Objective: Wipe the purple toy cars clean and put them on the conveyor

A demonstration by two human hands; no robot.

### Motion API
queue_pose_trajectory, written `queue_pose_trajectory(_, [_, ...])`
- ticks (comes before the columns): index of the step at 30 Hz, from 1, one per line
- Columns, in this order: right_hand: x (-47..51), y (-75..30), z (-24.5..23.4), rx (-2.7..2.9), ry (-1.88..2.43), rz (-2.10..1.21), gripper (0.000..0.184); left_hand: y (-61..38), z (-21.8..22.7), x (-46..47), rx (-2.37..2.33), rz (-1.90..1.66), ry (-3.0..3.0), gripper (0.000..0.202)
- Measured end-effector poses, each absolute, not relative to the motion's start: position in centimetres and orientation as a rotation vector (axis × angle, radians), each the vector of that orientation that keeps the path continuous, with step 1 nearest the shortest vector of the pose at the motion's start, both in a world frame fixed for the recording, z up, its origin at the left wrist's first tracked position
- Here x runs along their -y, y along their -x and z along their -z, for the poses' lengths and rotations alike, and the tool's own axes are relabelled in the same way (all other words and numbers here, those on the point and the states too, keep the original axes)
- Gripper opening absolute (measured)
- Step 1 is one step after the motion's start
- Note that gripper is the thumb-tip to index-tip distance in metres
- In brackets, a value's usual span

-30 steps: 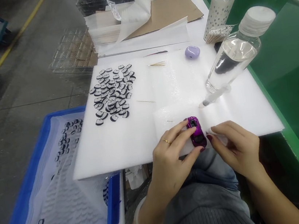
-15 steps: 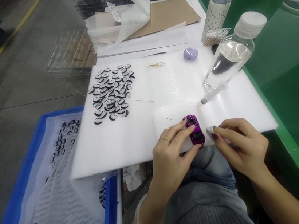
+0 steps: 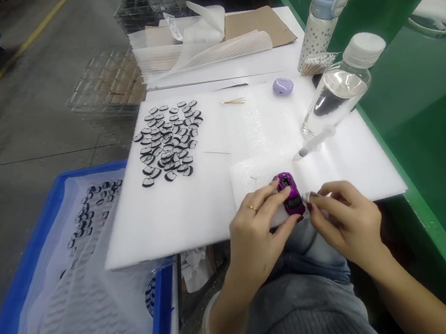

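A purple toy car lies at the front edge of the white foam-covered table. My left hand grips it, with the fingers along its left side and the thumb at its near end. My right hand pinches a small white piece, perhaps cloth or tissue, right beside the car's right side; whether it touches the car I cannot tell. A syringe lies beyond the right hand, its tip towards the left.
Several small black-framed parts are spread on the table's left. A clear bottle, a dotted bottle, cotton swabs and a lilac case stand or lie at the right. A blue crate stands below left.
My right hand has moved left with the white piece, up close to the toy car. My left hand keeps its hold on the car. The camera view has shifted slightly.
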State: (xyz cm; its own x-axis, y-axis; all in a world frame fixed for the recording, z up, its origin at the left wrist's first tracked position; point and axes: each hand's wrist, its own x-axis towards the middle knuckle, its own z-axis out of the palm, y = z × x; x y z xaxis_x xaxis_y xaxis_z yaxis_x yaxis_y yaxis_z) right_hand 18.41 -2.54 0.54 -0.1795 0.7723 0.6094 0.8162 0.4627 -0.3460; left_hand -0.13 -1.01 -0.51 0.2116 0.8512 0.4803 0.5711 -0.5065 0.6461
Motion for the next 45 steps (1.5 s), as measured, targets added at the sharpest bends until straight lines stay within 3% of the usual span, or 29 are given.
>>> queue_pose_trajectory(6, [1.3, -20.9, -2.9, 1.776, 1.401, 0.077, 0.007, 0.1, 0.8, 1.1, -1.304, -1.24, -2.157, 0.038])
queue_pose_trajectory(12, [1.3, -18.9, -2.2, 2.143, 1.054, -0.135, 0.016, 0.1, 0.8, 1.1, -1.318, -1.209, -2.178, 0.04])
queue_pose_trajectory(20, [0.7, -18.3, -1.6, 2.249, 1.017, -0.011, 0.013, 0.0, 0.5, 1.0, -1.345, -1.167, -2.137, 0.05])
queue_pose_trajectory(34, [1.2, -18.7, -1.5, 2.183, 1.126, 0.123, 0.01, 0.0, 0.5, 1.0, -1.352, -1.156, -2.144, 0.05])
queue_pose_trajectory(45, [1.6, -17.4, -1.1, 2.08, 1.21, 0.022, 0.008, 0.0, 0.5, 1.1, -1.372, -1.132, -2.153, 0.043])
